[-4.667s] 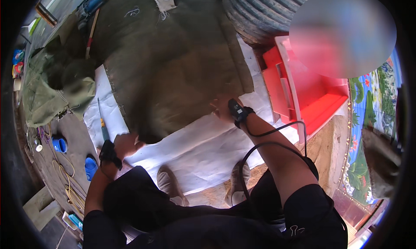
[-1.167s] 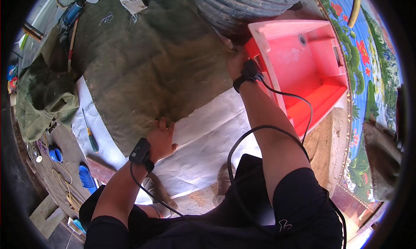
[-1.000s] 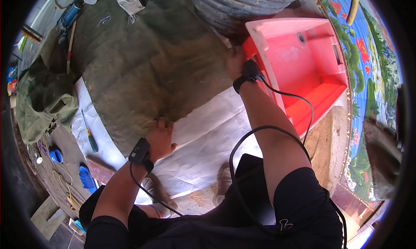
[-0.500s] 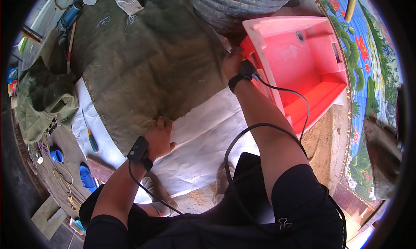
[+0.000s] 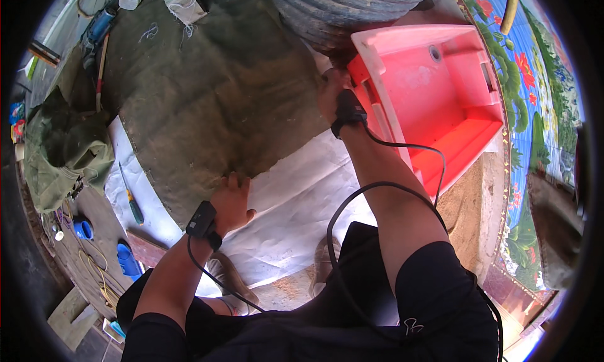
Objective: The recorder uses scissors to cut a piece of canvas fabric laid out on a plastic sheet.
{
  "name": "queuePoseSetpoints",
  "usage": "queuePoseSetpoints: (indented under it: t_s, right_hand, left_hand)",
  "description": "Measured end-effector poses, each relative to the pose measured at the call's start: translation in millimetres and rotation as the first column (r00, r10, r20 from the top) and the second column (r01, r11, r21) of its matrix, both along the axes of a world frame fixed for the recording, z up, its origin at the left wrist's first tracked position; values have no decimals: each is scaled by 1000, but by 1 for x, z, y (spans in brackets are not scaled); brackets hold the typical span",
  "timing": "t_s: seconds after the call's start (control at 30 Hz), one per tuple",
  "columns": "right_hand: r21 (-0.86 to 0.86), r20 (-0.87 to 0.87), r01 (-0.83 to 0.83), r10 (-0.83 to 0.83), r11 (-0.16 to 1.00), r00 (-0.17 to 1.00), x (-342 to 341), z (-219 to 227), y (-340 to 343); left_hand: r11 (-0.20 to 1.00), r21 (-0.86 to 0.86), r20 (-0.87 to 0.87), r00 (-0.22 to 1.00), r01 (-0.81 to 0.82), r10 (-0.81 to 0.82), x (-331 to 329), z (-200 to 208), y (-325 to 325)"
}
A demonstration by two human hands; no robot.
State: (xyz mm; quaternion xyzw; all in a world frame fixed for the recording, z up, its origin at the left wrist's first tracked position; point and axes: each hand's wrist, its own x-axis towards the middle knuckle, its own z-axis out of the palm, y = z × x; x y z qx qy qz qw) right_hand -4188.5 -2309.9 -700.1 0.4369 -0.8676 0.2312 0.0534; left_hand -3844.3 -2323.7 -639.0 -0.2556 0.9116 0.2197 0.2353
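Note:
A large dark olive cloth (image 5: pixel 214 91) lies spread over a white sheet (image 5: pixel 283 204), with a few creases near its right side. My left hand (image 5: pixel 231 204) rests on the cloth's near edge, fingers stretched over it and thumb out to the side. Farther off, my right hand (image 5: pixel 329 97) is at the cloth's right edge, close beside a red-pink plastic bin (image 5: pixel 412 88). Its fingers look curled in; what lies in them, if anything, is hidden. Each wrist wears a black strapped device with a cable.
A ribbed grey container (image 5: pixel 352 9) stands beyond the bin. Left of the cloth lie a screwdriver (image 5: pixel 134 208) and crumpled green fabric (image 5: pixel 66 151). Blue slippers (image 5: pixel 128 259) are at the lower left, and a floral printed sheet (image 5: pixel 525 110) runs along the right.
My right hand has shifted slightly left and nearer to me, along the cloth's right edge, and its wrist has turned. My left hand stays in place.

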Motion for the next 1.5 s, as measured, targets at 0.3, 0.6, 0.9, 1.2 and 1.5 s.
queuePoseSetpoints:
  t_s: [0.3, 0.6, 0.9, 1.2, 1.5]
  right_hand:
    - [196, 414, 166, -235, 966, 880, 2, 23, 6]
    - [240, -970, 442, 230, 864, 78, 4, -30, -2]
    - [385, -87, -393, 456, 835, 886, 26, -68, 8]
    - [249, 104, 45, -73, 967, 992, 9, -28, 9]
    - [817, 44, -91, 97, 569, 994, 49, -34, -21]
  left_hand:
    - [1000, -2, -5, 1000, -6, 6, 2, -3, -3]
    - [1000, -6, 4, 1000, 19, -19, -14, -2, -3]
    - [1000, -2, -44, 999, 18, -18, -19, -7, 2]
    - [999, -32, -23, 999, 22, -23, -16, -8, 4]
    - [1000, -6, 53, 998, -17, 17, 4, -8, 1]
